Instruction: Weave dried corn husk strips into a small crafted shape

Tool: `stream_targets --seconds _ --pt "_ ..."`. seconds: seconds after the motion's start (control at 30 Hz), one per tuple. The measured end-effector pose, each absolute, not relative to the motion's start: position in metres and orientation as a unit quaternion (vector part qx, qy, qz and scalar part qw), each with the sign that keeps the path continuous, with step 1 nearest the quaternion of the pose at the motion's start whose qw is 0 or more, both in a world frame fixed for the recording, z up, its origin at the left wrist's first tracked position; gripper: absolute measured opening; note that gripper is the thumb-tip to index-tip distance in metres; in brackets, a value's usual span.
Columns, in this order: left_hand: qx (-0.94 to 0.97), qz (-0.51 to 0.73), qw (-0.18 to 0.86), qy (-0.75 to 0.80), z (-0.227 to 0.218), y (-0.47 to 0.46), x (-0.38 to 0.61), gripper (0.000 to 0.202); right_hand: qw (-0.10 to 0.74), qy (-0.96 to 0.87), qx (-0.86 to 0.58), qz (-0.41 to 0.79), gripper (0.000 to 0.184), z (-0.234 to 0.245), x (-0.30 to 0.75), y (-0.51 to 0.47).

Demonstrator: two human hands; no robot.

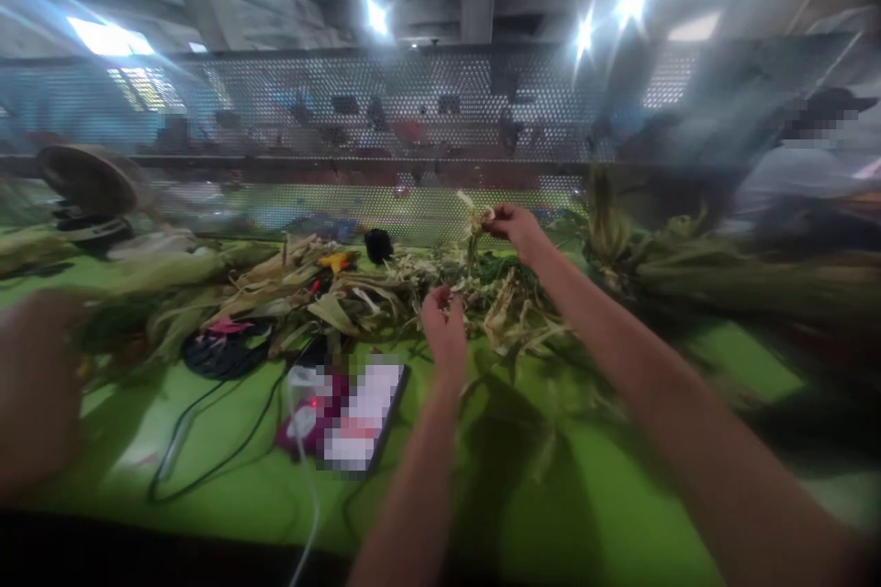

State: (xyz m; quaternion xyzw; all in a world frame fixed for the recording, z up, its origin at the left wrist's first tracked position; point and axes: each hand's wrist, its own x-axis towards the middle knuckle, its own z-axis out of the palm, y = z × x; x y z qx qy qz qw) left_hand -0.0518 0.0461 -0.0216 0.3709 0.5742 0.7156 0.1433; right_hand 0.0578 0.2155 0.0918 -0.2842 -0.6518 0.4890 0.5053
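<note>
My right hand [515, 231] is raised over the table, thumb and fingers pinching a pale strip of dried corn husk [473, 218]. Lower and to its left, my left hand [445, 323] reaches to the near edge of a heap of dried husks and shredded bits [413, 280]. Its thumb and fingers are apart, with nothing visible held between them; the fingertips partly blend into the heap. Just right of this hand lie more curled husks [513, 316].
On the green table [227, 468] lie a phone [364, 413], a purple item [293, 431] with a white cable, and a dark coil [227, 350]. A perforated screen [309, 124] stands behind. A blurred forearm [34, 385] is at left; another person [791, 174] is at right.
</note>
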Motion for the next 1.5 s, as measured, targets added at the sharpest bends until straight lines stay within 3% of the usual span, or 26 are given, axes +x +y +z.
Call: stream_targets --seconds 0.27,0.37,0.53,0.87,1.23,1.4,1.5 --pt "0.457 0.673 0.12 0.569 -0.007 0.054 -0.051 0.034 0.506 -0.615 -0.3 0.525 0.038 0.071 0.08 0.178" --pt "0.453 0.658 0.113 0.591 -0.001 0.064 -0.045 0.027 0.505 -0.624 -0.309 0.511 0.037 0.061 0.083 0.164" --pt "0.419 0.67 0.223 0.571 -0.002 0.079 -0.039 0.015 0.523 -0.602 -0.327 0.507 0.035 0.049 0.092 0.155" --pt "0.367 0.71 0.339 0.496 -0.009 0.078 -0.034 0.026 0.565 -0.53 -0.393 0.496 0.035 0.034 0.117 0.169" --pt "0.396 0.702 0.28 0.521 -0.013 0.082 -0.035 0.029 0.54 -0.555 -0.448 0.448 0.027 0.011 0.126 0.175" --pt "0.401 0.694 0.227 0.553 -0.011 0.08 -0.031 0.022 0.553 -0.581 -0.458 0.382 0.055 0.023 0.127 0.165" --pt "0.421 0.665 0.179 0.59 -0.008 0.075 -0.028 0.015 0.521 -0.617 -0.377 0.453 0.042 0.039 0.121 0.148"
